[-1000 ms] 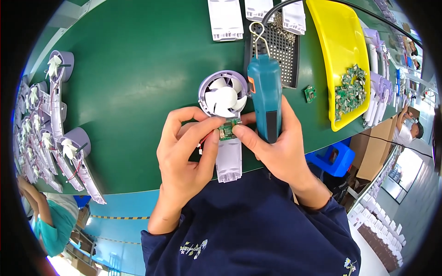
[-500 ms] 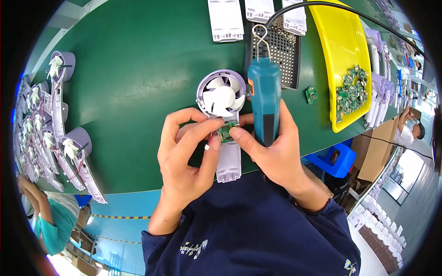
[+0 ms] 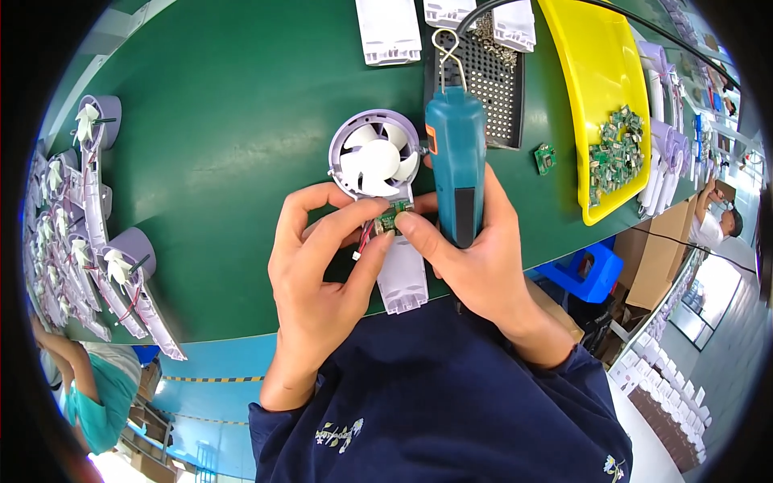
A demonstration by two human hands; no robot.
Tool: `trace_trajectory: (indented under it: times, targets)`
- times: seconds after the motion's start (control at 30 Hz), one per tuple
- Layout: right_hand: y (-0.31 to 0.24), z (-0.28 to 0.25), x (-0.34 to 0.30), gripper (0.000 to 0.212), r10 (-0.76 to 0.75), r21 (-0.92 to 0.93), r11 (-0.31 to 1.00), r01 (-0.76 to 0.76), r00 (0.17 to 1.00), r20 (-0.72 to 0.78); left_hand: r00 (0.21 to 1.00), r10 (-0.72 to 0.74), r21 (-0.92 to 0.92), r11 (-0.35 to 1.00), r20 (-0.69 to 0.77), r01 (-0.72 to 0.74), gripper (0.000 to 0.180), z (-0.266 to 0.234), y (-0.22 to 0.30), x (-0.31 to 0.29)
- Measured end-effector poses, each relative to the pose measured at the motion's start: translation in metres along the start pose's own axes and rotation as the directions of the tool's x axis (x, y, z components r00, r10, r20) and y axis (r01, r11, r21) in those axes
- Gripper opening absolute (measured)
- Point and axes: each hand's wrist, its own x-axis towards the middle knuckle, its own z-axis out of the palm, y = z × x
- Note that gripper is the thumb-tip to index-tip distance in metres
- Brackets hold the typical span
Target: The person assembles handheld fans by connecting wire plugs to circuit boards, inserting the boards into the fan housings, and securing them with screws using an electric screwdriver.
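Observation:
A lilac fan housing (image 3: 336, 134) with a white fan blade (image 3: 372, 165) lies in front of me, its handle (image 3: 404, 278) toward my body. My left hand (image 3: 322, 266) is closed, thumb and fingertips pinching a small green circuit board (image 3: 390, 217) over the top of the handle. Red and black wires with a white plug (image 3: 357, 255) hang beside those fingers. In my right hand (image 3: 491, 278) is a teal electric screwdriver (image 3: 460, 145), hook end away from me, while that thumb presses the board's right side. Fingers hide part of the board and its seat.
A yellow tray (image 3: 581, 161) holding several circuit boards stands to the right; one loose board (image 3: 545, 159) lies beside it. Behind the screwdriver is a black perforated tray (image 3: 503, 121) with screws. White covers (image 3: 389, 32) lie at the back. Fan housings (image 3: 133, 249) crowd the left; a co-worker's arm (image 3: 68, 354) shows there.
The fan housing and both hands have shifted slightly away from me and to the left. The circuit board now sits more level over the handle, the right thumb still on it.

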Motion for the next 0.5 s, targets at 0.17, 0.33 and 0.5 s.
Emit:
trace_trajectory:
  times: [0.17,0.33,0.5]
  targets:
    - [-0.002,-0.001,0.003,0.044,0.032,-0.031,0.999,-0.031,0.999,0.023,0.988,-0.15,-0.107,0.983,0.025,0.151,0.031,-0.002,0.008,0.001]
    - [-0.003,0.001,0.005,0.043,0.07,-0.067,0.995,-0.069,0.997,0.02,0.965,-0.253,-0.148,0.954,0.066,0.26,0.031,-0.006,0.013,-0.001]
    - [-0.002,0.002,0.004,0.044,0.021,-0.129,0.991,-0.021,1.0,-0.001,0.958,-0.276,-0.201,0.936,0.08,0.287,0.026,-0.008,0.011,-0.002]
